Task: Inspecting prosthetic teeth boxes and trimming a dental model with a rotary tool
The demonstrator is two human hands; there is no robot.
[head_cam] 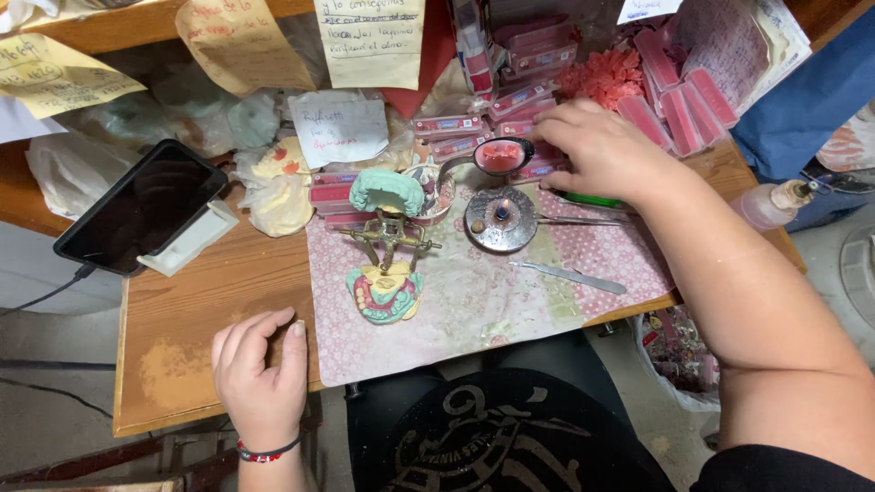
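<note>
surface: wooden desk, floral mat over it | landmark: articulator on mat | burner just right of it | right hand beyond burner, holds ladle of pink wax over flame | left hand loosely curled, empty, on desk edge left of mat | phone far left

Mat lies on tabletop, right of centre. On the mat: dental model on articulator at left, burner right of it, spoon just behind burner, metal tool right-front. Phone on stand at left of mat. Wax sheet boxes behind right. Left hand on tabletop edge, front-left of mat; right hand behind burner, by the spoon
</note>
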